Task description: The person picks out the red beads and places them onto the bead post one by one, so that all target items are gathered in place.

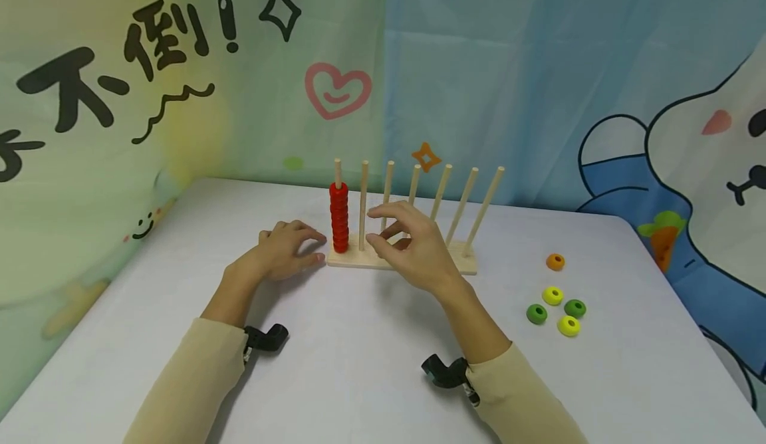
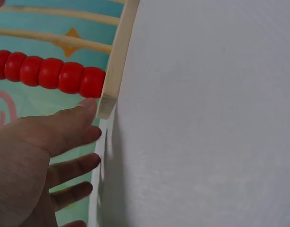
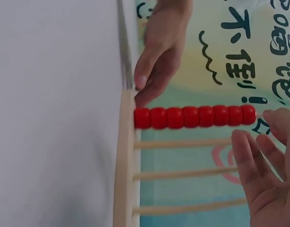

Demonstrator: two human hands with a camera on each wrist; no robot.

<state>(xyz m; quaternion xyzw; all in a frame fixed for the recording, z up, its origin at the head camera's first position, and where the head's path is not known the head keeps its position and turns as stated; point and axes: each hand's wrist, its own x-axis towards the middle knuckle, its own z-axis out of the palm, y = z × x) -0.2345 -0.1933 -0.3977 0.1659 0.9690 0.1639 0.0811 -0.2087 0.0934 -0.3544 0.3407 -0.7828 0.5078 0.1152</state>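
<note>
A wooden peg rack [image 1: 365, 262] stands on the white table with a row of upright pegs. On its leftmost peg is a stack of red beads [image 1: 339, 218], the peg's tip showing above them. My left hand [image 1: 284, 251] lies at the rack's left end, fingers extended; in the left wrist view the thumb [image 2: 85, 108] is right beside the base's end, and whether it touches I cannot tell. In front of the middle pegs hovers my right hand [image 1: 419, 248], thumb and fingers apart with nothing between them. The right wrist view has its fingers [image 3: 246, 156] near the stack's top end.
Loose beads lie on the table to the right: an orange bead [image 1: 555, 262], two yellow beads [image 1: 553, 296] and two green beads [image 1: 536, 314]. A printed curtain [image 1: 467, 85] hangs behind the table. Each sleeve cuff carries a black wrist camera [image 1: 445, 371].
</note>
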